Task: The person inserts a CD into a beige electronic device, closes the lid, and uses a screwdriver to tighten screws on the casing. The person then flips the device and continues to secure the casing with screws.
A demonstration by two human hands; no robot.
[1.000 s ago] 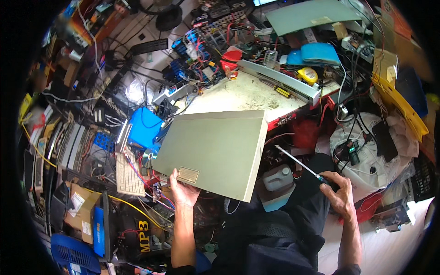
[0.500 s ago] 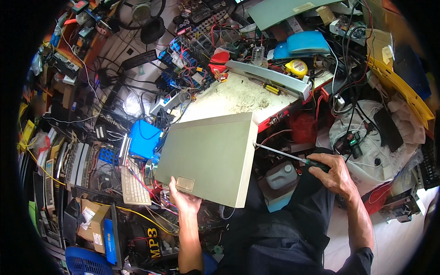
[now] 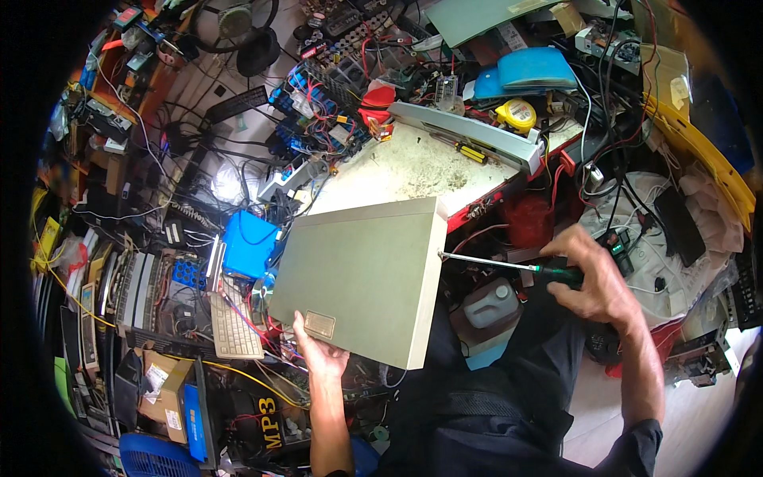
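Note:
My left hand (image 3: 324, 354) grips the lower left edge of a flat grey-beige metal case (image 3: 358, 274), its thumb on the broad face beside a small label plate. The case stands tilted in front of me, its narrow pale side (image 3: 429, 286) turned to the right. Around the dark green handle of a screwdriver (image 3: 497, 261) are the fingers of my right hand (image 3: 596, 278), with a loose hold. The long shaft runs left, and its tip meets a screw spot on the case's narrow side. Fingers behind the case are hidden.
Beyond the case lies a worn white worktop (image 3: 397, 171) with a grey metal strip (image 3: 469, 135), a yellow-handled screwdriver (image 3: 470, 151) and a yellow tape measure (image 3: 517, 115). A blue box (image 3: 249, 245) and a keyboard (image 3: 236, 327) are at left. A plastic jug (image 3: 491, 304) stands below the shaft.
My right hand has shifted slightly right along the screwdriver handle and its fingers have spread and turned. The screwdriver tip stays at the case's side. The case and left hand have barely moved.

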